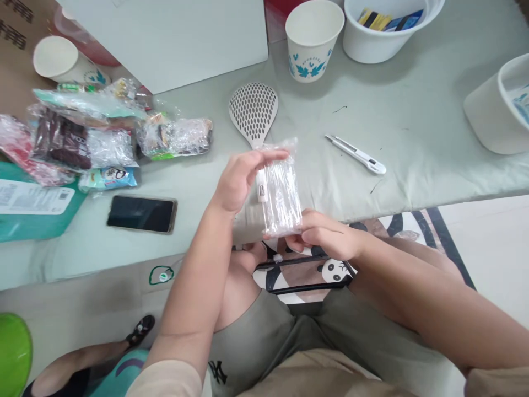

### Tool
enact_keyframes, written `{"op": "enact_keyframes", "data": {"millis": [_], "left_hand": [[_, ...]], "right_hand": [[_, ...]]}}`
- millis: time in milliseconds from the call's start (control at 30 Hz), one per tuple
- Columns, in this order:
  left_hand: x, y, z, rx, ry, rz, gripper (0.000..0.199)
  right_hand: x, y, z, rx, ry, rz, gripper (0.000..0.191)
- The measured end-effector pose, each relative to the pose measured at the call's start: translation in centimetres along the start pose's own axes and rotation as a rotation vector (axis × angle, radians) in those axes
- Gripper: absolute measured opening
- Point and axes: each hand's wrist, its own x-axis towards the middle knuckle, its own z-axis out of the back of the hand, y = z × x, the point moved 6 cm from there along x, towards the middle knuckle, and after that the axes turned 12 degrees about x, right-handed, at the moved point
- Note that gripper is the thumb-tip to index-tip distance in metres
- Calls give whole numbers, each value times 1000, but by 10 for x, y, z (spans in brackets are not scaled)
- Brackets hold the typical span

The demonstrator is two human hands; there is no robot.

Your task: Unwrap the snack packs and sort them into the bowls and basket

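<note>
A clear plastic-wrapped packet (284, 196), shiny with lengthwise streaks, is held between my two hands at the table's front edge. My left hand (243, 176) has its fingers laid across the packet's top end, and the thumb is hidden. At the bottom end, my right hand (324, 234) grips the lower corner, with fingertips under it. Just behind lies a grey skimmer (253, 110) with a perforated head; its white handle (262, 187) runs down beside the packet, partly covered. To the right of the packet, a white utility knife (356, 154) rests on the tablecloth.
Snack packages (111, 132) and a black phone (141, 214) lie on the left. A white box (177, 44), a paper cup (314, 41) and a white tub (372, 47) stand at the back. Another white container (491, 118) is far right. A person's leg (78, 361) shows lower left.
</note>
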Motion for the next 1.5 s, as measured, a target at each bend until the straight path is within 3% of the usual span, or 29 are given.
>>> {"op": "enact_keyframes", "data": {"millis": [100, 233, 333, 400, 467, 567, 733, 900, 1067, 1200, 1500], "left_hand": [[-3, 10, -4, 254, 116, 30, 27], [-9, 9, -22, 444, 292, 25, 20], [-9, 7, -33, 529, 359, 16, 11], [-8, 4, -33, 536, 310, -6, 11], [-8, -3, -30, 445, 234, -51, 21], [-9, -11, -28, 243, 191, -90, 27], [-8, -3, -35, 170, 301, -65, 47], [-8, 10, -34, 379, 332, -7, 51], [-11, 10, -35, 301, 369, 87, 46], [-10, 13, -31, 217, 271, 148, 45], [-7, 14, -15, 227, 155, 186, 33]], "right_hand": [[-9, 10, 14, 235, -86, 16, 47], [-24, 11, 52, 158, -406, -106, 71], [-27, 5, 70, -125, -546, -215, 45], [-24, 3, 77, -320, -610, -240, 15], [-20, 1, 77, -435, -635, -237, 10], [-9, -3, 65, -440, -543, -223, 15], [4, -10, 37, -182, -245, -211, 9], [0, -2, 45, -132, -328, -131, 15], [-3, -2, 48, -534, -355, -100, 14], [-1, -8, 47, -694, -351, -146, 14], [12, -6, 52, -699, -250, -85, 24]]}}
